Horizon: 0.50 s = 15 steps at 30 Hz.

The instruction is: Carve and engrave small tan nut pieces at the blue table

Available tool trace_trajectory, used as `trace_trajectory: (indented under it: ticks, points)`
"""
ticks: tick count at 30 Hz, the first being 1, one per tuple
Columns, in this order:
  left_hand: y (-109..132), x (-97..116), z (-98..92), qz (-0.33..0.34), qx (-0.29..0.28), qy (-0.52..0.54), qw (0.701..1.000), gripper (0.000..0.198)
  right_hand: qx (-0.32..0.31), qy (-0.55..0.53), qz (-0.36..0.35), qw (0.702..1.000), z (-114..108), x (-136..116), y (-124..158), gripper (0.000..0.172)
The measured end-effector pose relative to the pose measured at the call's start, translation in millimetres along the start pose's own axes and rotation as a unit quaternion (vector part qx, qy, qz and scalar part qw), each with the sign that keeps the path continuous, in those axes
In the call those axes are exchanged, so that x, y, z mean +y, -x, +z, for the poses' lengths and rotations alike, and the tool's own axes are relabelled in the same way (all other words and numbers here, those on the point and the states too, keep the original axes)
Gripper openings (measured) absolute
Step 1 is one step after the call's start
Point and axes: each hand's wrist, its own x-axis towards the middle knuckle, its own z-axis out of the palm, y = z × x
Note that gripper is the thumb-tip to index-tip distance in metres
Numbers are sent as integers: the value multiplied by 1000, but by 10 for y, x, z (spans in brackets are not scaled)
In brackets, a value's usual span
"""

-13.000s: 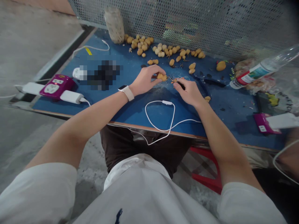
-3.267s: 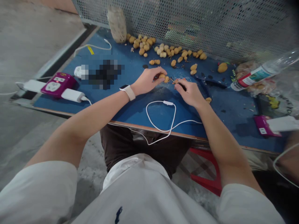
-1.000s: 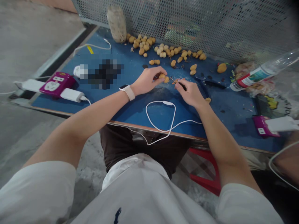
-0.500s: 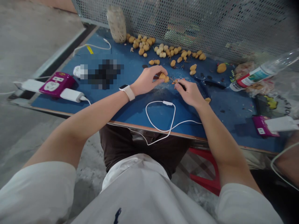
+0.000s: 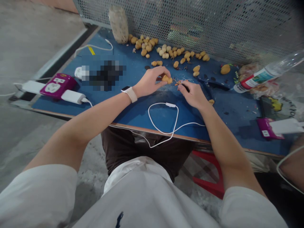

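Your left hand pinches one small gourd between thumb and fingers, held just above the middle of the desk. Your right hand is closed around the dark handle of one tool, its thin tip pointing at the gourd's near end; at this distance it's hard to say whether the tip touches. One watch sits on your left wrist.

The gourd is rounded and gripped by little more than your fingertips, so the tool could skid off it and catch your left fingers, most likely if you push hard or the gourd rolls in the pinch. One white cable lies looped in front of you and runs to your right forearm; a sweep of that arm could snag it and jerk your aim.

Around your hands are scattered crumbs. Beyond them you have three loose gourds in a rough row: a left one, a middle one and a right one. One larger gourd lies farther right. Behind these, many more gourds crowd along the mesh, overlapping too much to count. Farther out stand one jar, one bottle leaning on its side, and two purple sockets, one left, one right.
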Motion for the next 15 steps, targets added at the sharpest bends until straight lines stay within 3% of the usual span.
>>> trace_trajectory:
  ticks: [9, 15]
  points:
    - [0, 40, -29, 1, -8, -8, 1000, 26, -14, 3, -4, 1000, -19, 19, 8, 78]
    - [-5, -41, -6, 19, -4, -3, 1000, 27, -11, 4, -2, 1000, -16, 1, 10, 81]
